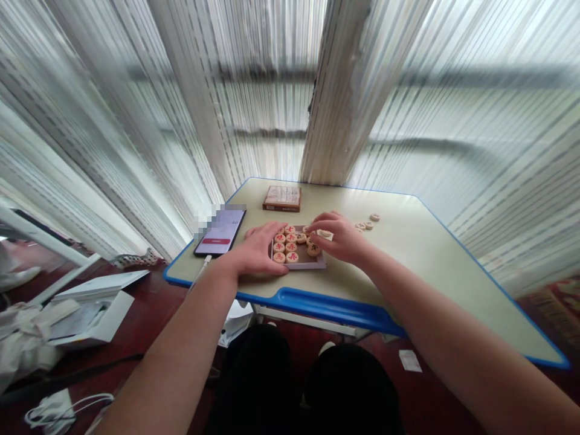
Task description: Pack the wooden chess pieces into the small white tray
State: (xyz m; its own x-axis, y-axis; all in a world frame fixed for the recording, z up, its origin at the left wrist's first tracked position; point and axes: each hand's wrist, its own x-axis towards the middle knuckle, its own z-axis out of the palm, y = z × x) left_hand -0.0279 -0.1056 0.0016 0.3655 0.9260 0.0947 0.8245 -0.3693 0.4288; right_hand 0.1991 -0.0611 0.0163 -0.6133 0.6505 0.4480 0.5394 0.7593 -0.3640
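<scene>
A shallow open box (308,265) holds round wooden xiangqi pieces (292,257) with red and black characters. My left hand (259,249) grips the box along its left side, its thumb by the near edge and its fingers at the far corner. Over the box's right side, my right hand (339,237) is bent with its fingertips and thumb down among the pieces. A pale xiangqi piece (325,233) shows between its thumb and fingers; the hand partly hides it. Beyond my right hand, several loose pieces (368,225) lie on the table.
The pale table (435,284) has a blue rim and a blue pen groove (330,307) at its front. A brown printed box lid (281,198) lies at the back. On the left is a phone (222,231) with a white cable (199,275). Striped curtains (272,90) hang behind.
</scene>
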